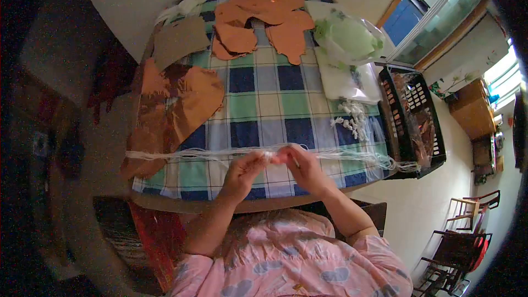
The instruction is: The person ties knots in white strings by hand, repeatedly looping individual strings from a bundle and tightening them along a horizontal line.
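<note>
White strands (203,155): stretched sideways across the checked cloth (269,102), along its 6 o'clock edge.
Left hand (240,175): pinched the strands near mid-length.
Right hand (303,170): pinched them too, fingertips close beside the left's.
Orange pieces (289,33): lay at 12 o'clock.
Brown piece (198,96): lay at 9 o'clock.
Knotted cords (352,120): lay near 4 o'clock.
Black basket (434,124): stood at 3 o'clock.

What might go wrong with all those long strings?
The white strings stretch loosely past both hands, the left and the right, so they might tangle. Their looped end reaches the black basket and could snag in its holes.
</note>
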`<move>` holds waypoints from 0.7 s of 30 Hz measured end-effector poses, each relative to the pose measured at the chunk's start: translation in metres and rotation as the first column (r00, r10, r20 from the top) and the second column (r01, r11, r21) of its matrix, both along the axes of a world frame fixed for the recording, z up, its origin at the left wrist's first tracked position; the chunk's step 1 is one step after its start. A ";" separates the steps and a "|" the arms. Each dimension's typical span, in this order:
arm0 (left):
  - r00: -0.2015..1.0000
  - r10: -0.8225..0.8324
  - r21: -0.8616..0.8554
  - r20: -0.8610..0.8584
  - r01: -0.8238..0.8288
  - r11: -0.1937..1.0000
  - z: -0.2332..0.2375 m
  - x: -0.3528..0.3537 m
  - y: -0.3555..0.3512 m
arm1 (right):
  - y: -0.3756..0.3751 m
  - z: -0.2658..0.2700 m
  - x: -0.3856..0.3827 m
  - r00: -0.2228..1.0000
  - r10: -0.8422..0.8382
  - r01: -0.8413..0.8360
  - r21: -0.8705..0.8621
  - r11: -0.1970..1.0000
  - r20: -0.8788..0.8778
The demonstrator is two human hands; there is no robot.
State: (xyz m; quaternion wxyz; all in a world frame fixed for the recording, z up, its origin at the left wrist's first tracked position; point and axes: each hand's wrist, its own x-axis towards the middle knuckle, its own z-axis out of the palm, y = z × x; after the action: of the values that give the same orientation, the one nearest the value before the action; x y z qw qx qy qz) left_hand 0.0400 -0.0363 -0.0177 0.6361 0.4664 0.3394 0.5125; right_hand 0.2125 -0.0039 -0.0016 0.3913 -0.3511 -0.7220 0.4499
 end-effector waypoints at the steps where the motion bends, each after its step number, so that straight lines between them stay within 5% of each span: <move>1: 0.995 0.065 0.049 -0.071 -0.062 0.997 0.002 0.005 0.000 | -0.003 -0.003 -0.002 0.999 0.023 -0.022 0.002 1.000 -0.045; 3: 0.958 0.204 0.155 -0.203 -0.174 0.972 0.009 0.020 -0.001 | -0.004 -0.008 0.001 1.000 0.010 -0.009 -0.015 1.000 0.024; 4: 0.831 0.321 0.378 -0.454 -0.146 0.914 0.010 0.020 0.000 | -0.005 -0.009 0.002 0.998 0.002 0.000 -0.022 1.000 0.057; 6: 0.370 0.618 0.694 -0.694 0.116 0.710 0.009 0.019 0.003 | -0.005 0.000 0.005 0.991 0.020 -0.025 0.032 0.999 0.131; 9: 0.429 0.498 0.588 -0.753 0.101 0.802 0.003 0.012 0.001 | -0.001 0.003 0.011 0.983 -0.023 0.004 0.104 0.995 0.183; 10: 0.651 0.295 0.389 -0.699 0.000 0.921 0.004 0.010 -0.001 | 0.000 0.002 0.012 0.980 -0.048 0.024 0.124 0.992 0.191; 12: 0.955 -0.029 -0.102 -0.295 -0.001 0.995 0.010 0.009 -0.004 | 0.004 -0.007 0.015 0.983 -0.076 0.049 0.164 0.985 0.165; 16: 0.936 0.024 -0.062 -0.350 -0.049 0.997 0.006 0.008 -0.003 | 0.006 0.010 0.013 0.999 -0.029 0.023 0.179 0.984 0.030; 19: 0.916 -0.024 -0.063 -0.401 -0.002 0.998 0.008 0.006 -0.005 | 0.006 0.022 0.016 0.982 0.140 -0.145 0.030 0.989 0.126; 21: 0.922 -0.024 -0.107 -0.388 -0.019 0.994 0.003 0.009 -0.005 | 0.006 0.015 0.021 0.989 0.148 -0.144 -0.133 0.981 0.022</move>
State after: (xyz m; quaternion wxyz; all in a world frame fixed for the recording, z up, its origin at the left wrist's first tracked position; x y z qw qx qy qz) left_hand 0.0485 -0.0410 -0.0143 0.5814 0.5237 0.4855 0.3899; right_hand 0.2337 0.0024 0.0137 0.3217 -0.3295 -0.7207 0.5182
